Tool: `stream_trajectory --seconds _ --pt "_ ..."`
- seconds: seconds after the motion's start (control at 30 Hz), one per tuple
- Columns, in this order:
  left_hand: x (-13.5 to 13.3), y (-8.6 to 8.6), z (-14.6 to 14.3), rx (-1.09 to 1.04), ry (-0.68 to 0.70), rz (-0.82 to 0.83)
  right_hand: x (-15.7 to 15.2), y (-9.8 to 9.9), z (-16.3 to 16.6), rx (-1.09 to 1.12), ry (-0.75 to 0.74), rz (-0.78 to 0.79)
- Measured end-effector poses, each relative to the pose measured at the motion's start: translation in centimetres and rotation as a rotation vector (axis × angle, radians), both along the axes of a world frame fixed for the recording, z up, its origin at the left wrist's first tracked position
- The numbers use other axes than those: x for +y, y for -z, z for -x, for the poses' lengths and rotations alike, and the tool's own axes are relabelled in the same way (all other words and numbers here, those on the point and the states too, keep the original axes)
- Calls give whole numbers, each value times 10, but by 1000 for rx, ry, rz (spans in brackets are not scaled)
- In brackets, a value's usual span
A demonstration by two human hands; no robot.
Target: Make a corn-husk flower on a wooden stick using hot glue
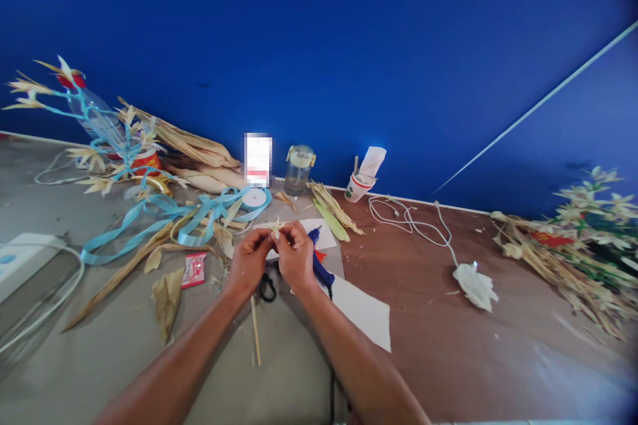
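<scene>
My left hand (248, 259) and my right hand (296, 254) meet over the middle of the table, fingers pinched together on a small piece of dried corn husk (272, 225). Just right of my right hand lies a blue glue gun (319, 259) on white paper (361, 309). Black scissors (268, 287) lie under my hands, partly hidden. A thin wooden stick (256, 339) rests on the table between my forearms.
Light blue ribbon (164, 216) and dried husks (194, 146) spread at the left. A glass jar (299, 169), a paper cup (359, 182), a white cable (413, 219) and a white husk flower (476, 285) sit further back and right. Husk flowers (573, 246) are piled at far right.
</scene>
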State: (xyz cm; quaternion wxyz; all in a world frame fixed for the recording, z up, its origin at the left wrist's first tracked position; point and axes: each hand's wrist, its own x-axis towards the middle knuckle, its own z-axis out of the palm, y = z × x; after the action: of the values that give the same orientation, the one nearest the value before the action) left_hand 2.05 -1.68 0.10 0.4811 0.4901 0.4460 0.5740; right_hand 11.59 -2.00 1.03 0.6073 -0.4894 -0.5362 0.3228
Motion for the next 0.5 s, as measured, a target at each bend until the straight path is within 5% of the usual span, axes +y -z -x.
stream_trajectory --seconds 0.5 --pt "0 -1 -1 -40 17 3 4 5 -1 83 -18 69"
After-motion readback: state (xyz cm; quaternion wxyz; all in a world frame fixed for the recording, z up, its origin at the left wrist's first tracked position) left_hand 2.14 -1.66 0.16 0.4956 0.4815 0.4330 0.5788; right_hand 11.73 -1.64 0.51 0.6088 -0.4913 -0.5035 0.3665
